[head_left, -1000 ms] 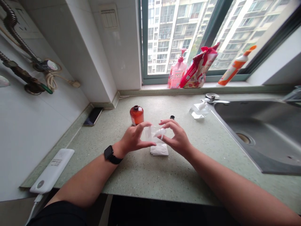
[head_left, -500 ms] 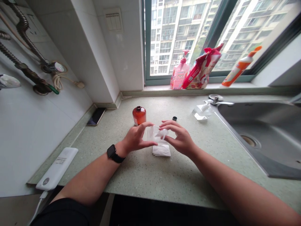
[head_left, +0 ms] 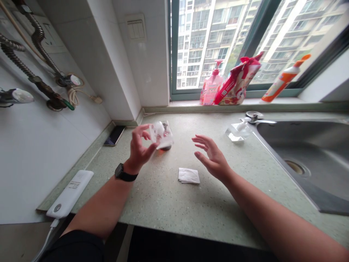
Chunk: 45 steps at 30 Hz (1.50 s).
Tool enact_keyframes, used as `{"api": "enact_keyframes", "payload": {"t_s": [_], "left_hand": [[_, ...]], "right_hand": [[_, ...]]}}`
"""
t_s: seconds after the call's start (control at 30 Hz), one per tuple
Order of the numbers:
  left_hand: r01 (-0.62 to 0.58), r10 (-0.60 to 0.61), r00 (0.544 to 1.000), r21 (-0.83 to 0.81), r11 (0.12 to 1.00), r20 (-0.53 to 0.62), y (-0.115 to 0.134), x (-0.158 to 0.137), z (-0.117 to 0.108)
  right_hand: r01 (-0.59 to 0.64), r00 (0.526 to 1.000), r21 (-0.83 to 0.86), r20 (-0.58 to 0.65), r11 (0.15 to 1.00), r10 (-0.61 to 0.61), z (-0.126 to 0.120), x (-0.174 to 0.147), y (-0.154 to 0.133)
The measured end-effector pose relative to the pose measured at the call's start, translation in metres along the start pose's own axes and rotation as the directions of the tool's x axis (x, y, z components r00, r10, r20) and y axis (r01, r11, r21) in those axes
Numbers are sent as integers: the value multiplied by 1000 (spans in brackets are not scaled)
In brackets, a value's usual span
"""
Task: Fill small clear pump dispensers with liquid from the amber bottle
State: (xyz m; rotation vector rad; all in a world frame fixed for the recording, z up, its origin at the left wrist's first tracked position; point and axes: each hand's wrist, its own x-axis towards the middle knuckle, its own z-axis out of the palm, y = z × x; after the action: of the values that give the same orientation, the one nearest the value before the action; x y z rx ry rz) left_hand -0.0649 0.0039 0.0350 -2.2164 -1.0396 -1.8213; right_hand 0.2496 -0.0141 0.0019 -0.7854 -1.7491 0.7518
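My left hand (head_left: pixel 141 143) grips a clear, boxy container (head_left: pixel 166 140) between thumb and fingers, holding it up off the counter. A whitish rounded piece (head_left: pixel 159 128) shows at it, blurred by motion; I cannot tell how the two join. Behind the container stands an amber bottle (head_left: pixel 164 151), mostly hidden, with only a lower part showing. My right hand (head_left: pixel 209 154) hovers to the right, fingers spread, holding nothing. Between the hands, nearer me, lies a folded white tissue (head_left: pixel 189 175).
A clear square pump bottle (head_left: pixel 238 131) stands beside the steel sink (head_left: pixel 311 156) at right. A phone (head_left: pixel 114 135) and a white power bank (head_left: pixel 70 193) lie at left. Bottles and a red bag (head_left: pixel 238 82) line the windowsill.
My left hand has carried the clear container left and up, in front of the amber bottle. My right hand has come off it and opened. The small black cap no longer shows.
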Motion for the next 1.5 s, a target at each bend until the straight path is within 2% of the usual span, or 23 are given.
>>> {"api": "enact_keyframes", "payload": {"t_s": [0.07, 0.13, 0.23, 0.33, 0.4, 0.5, 0.73, 0.9, 1.07, 1.13, 1.17, 1.23, 1.3, 1.37, 1.43, 1.5], "left_hand": [[101, -94, 986, 42, 994, -140, -23, 7, -12], [246, -223, 951, 88, 965, -216, -47, 11, -24], [455, -409, 878, 168, 874, -249, -76, 9, -38], [610, -560, 792, 321, 724, -242, -91, 2, -44], [650, -617, 751, 421, 632, -233, -95, -2, -44], [663, -665, 715, 513, 545, -217, -99, -6, -42], [677, -735, 653, 575, 459, -182, -104, -8, -38], [646, -725, 674, 590, 485, -143, -105, -12, -34], [647, -742, 658, 602, 469, -129, -103, -14, -30], [635, -730, 671, 606, 478, -128, -105, -14, -31], [624, -709, 693, 603, 497, -133, -107, -14, -32], [577, -611, 776, 569, 586, -158, -112, -12, -35], [502, -457, 862, 497, 708, -220, -115, -8, -37], [370, -280, 926, 453, 811, -255, -109, -3, -37], [211, -121, 967, 439, 873, -225, -93, 3, -35], [58, 5, 989, 409, 910, -151, -68, 9, -30]], "right_hand": [[-20, 1000, -25, -15, 1000, 20, 1, 0, 3], [-23, 1000, -50, -14, 998, 22, 1, 0, 6], [-19, 1000, -85, 0, 996, 20, 2, 0, 8], [-16, 1000, -118, 17, 993, 18, 1, 0, 11], [-13, 999, -135, 27, 991, 16, 0, 0, 12], [-10, 999, -160, 35, 987, 16, 0, 1, 12], [22, 996, -243, 94, 970, 1, 2, 0, 16], [40, 988, -325, 152, 945, 11, 1, -2, 17], [61, 985, -367, 172, 928, 3, 1, -3, 19], [73, 983, -375, 182, 924, -4, 1, -3, 20], [78, 982, -379, 188, 922, -6, 1, -3, 20], [90, 981, -388, 196, 917, -14, 1, -2, 19], [106, 982, -406, 187, 908, -30, 0, -1, 18], [117, 987, -427, 153, 897, -55, -1, 1, 15], [107, 993, -445, 84, 889, -78, -6, 5, 14], [72, 994, -447, -38, 892, -100, -20, 12, 16]]}}
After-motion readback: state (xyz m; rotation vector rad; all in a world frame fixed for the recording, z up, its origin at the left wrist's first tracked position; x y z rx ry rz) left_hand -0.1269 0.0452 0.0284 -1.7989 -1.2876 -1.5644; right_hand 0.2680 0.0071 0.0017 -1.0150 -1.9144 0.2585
